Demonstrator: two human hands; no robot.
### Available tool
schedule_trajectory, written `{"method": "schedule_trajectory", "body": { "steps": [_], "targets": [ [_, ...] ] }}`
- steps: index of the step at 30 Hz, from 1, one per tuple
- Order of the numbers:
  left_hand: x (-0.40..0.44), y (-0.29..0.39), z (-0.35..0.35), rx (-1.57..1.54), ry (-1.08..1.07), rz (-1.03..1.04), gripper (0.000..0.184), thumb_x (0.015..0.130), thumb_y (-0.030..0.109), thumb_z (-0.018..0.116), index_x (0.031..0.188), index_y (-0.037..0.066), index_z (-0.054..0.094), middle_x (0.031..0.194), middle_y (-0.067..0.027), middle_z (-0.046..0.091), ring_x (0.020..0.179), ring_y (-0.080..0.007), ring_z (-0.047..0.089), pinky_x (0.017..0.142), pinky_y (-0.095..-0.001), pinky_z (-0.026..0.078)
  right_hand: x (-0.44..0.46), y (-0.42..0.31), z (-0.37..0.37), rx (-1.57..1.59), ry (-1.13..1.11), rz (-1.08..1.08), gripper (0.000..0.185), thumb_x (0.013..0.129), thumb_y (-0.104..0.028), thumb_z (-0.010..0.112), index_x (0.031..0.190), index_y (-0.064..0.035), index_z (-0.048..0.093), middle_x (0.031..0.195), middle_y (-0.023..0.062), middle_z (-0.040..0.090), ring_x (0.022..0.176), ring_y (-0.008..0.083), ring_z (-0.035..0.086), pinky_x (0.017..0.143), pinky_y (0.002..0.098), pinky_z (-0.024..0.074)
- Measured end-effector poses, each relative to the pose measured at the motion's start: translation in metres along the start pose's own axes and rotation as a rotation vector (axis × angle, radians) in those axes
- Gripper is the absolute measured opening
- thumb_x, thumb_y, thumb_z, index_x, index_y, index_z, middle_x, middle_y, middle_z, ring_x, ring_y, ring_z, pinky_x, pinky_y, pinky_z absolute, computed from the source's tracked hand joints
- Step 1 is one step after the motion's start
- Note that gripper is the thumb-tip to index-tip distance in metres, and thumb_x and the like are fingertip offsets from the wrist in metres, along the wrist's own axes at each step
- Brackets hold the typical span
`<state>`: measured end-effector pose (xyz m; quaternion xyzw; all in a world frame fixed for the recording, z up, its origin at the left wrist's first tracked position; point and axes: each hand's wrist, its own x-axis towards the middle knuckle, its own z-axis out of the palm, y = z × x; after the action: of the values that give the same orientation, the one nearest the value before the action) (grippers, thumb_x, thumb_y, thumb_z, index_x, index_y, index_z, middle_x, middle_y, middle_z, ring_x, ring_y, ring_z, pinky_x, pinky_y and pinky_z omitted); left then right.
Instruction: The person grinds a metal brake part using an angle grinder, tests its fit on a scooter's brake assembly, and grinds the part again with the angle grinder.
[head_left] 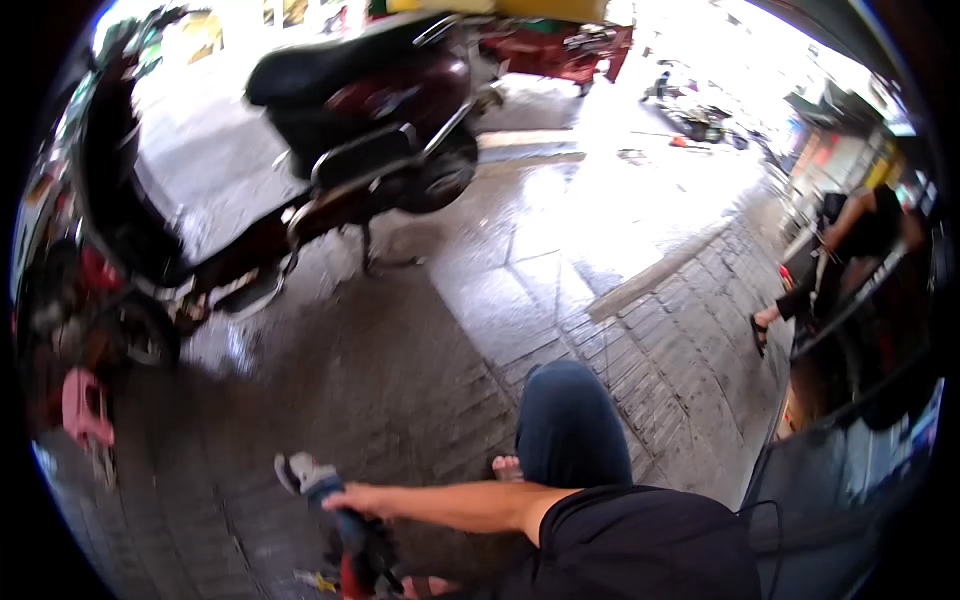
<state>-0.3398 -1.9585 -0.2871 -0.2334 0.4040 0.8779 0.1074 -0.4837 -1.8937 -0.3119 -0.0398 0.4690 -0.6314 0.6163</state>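
1. Angle grinder (322, 486), by its look: it is held above the dark paving (300, 425), in front of the crouched wearer and well short of the raised strip (650, 280) that edges the tiles. Its pale head points away from the body.
2. Right hand (360, 500): it grips the blue housing just behind that head, with the fingers curled round it rather than spread. Blur hides where each fingertip lies. The left hand is out of view, so I cannot tell how its fingers stand.
3. Handling, as I judge it: stiff, fairly dense and heavier towards head and motor. The housing should be hard to damage, but smooth enough to slip in a damp palm; any disc at the front would be the fragile part.
4. Hold, as I judge it: wrap the housing behind the head, with a second hand further back and all fingers clear of the front. A red part (352, 580) shows below; whether it belongs to the grinder is unclear.
5. Just beside it, a small yellow item (318, 580), too blurred to name, lies on the paving.
6. Farther off, a pink plastic stool (88, 408) stands near the left edge of the view, and beyond is a parked maroon motor scooter (400, 95).
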Motion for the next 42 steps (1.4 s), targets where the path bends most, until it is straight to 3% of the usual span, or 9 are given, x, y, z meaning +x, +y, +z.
{"method": "schedule_trajectory", "body": {
  "steps": [3,5,10,13,16,23,32,36,42],
  "targets": [
    [-0.039,-0.002,-0.030,0.095,0.152,-0.004,0.046,0.085,0.034,0.066,0.117,0.003,0.055,0.098,-0.0085,0.064,0.085,-0.0258,0.061,0.075,-0.0413,0.048,-0.020,0.014,0.039,-0.313,-0.060,-0.043,0.018,0.087,-0.027,0.063,0.088,-0.0097,0.067,0.086,0.0002,0.063,0.079,0.0122,0.057,0.071,0.0298,0.0467],
    [-0.051,-0.008,-0.040,0.130,0.220,0.001,0.043,0.085,0.032,0.067,0.115,0.002,0.057,0.096,-0.0076,0.064,0.084,-0.0250,0.062,0.073,-0.0407,0.048,-0.017,0.000,0.032,-0.180,-0.155,-0.028,0.033,0.086,-0.032,0.065,0.103,-0.0043,0.062,0.097,0.0075,0.064,0.096,0.0166,0.059,0.086,0.0344,0.0450],
    [-0.065,-0.049,-0.087,0.407,0.461,0.201,0.045,0.076,0.032,0.077,0.106,0.004,0.060,0.087,-0.0069,0.065,0.075,-0.0163,0.061,0.066,-0.0332,0.049,-0.055,0.043,0.041,-0.489,0.075,-0.100,0.057,0.087,-0.043,0.062,0.124,-0.0003,0.053,0.109,0.0097,0.059,0.090,0.0182,0.052,0.079,0.0336,0.0428],
    [-0.039,-0.025,-0.084,0.546,0.614,0.287,0.046,0.073,0.032,0.079,0.103,0.003,0.061,0.084,-0.0061,0.066,0.076,-0.0175,0.063,0.067,-0.0359,0.050,-0.033,0.036,-0.005,-0.658,0.022,0.034,0.054,0.086,-0.041,0.064,0.123,-0.0033,0.056,0.116,0.0090,0.059,0.103,0.0179,0.055,0.082,0.0336,0.0456],
    [-0.065,-0.010,-0.098,0.769,1.011,0.042,0.057,0.063,0.043,0.081,0.101,0.004,0.063,0.086,-0.0123,0.069,0.082,-0.0274,0.067,0.073,-0.0393,0.051,-0.036,0.056,-0.017,-0.737,0.055,0.044,0.046,0.084,-0.035,0.067,0.110,0.0035,0.062,0.105,0.0156,0.066,0.101,0.0245,0.061,0.086,0.0344,0.0472],
    [-0.111,-0.027,-0.178,1.016,1.371,0.175,0.055,0.062,0.045,0.080,0.099,0.006,0.064,0.089,-0.0167,0.068,0.084,-0.0360,0.065,0.073,-0.0429,0.050,-0.037,0.085,-0.044,-0.993,0.080,-0.001,0.038,0.080,-0.036,0.069,0.099,-0.0035,0.068,0.095,0.0150,0.070,0.092,0.0255,0.068,0.082,0.0342,0.0514],
    [-0.114,-0.062,-0.222,1.038,1.613,0.085,0.061,0.064,0.043,0.079,0.105,0.002,0.061,0.096,-0.0208,0.067,0.091,-0.0392,0.063,0.079,-0.0459,0.050,-0.036,0.076,-0.047,-1.068,0.097,0.084,0.037,0.080,-0.038,0.067,0.100,-0.0066,0.069,0.096,0.0155,0.070,0.094,0.0269,0.067,0.084,0.0355,0.0508],
    [-0.116,-0.051,-0.214,0.976,1.472,-0.205,0.073,0.069,0.045,0.076,0.120,-0.002,0.054,0.116,-0.0233,0.061,0.109,-0.0381,0.057,0.091,-0.0451,0.046,-0.036,0.074,-0.051,-1.222,0.008,-0.103,0.031,0.081,-0.034,0.064,0.094,-0.0059,0.068,0.090,0.0167,0.068,0.089,0.0337,0.065,0.079,0.0401,0.0508],
    [-0.129,-0.066,-0.221,1.201,1.445,-0.132,0.070,0.073,0.041,0.073,0.126,0.001,0.052,0.117,-0.0219,0.059,0.113,-0.0386,0.053,0.098,-0.0430,0.041,-0.028,0.090,-0.037,-1.079,0.024,0.092,0.034,0.081,-0.033,0.064,0.096,-0.0029,0.067,0.084,0.0162,0.069,0.082,0.0292,0.068,0.075,0.0376,0.0513]
  ]
}}
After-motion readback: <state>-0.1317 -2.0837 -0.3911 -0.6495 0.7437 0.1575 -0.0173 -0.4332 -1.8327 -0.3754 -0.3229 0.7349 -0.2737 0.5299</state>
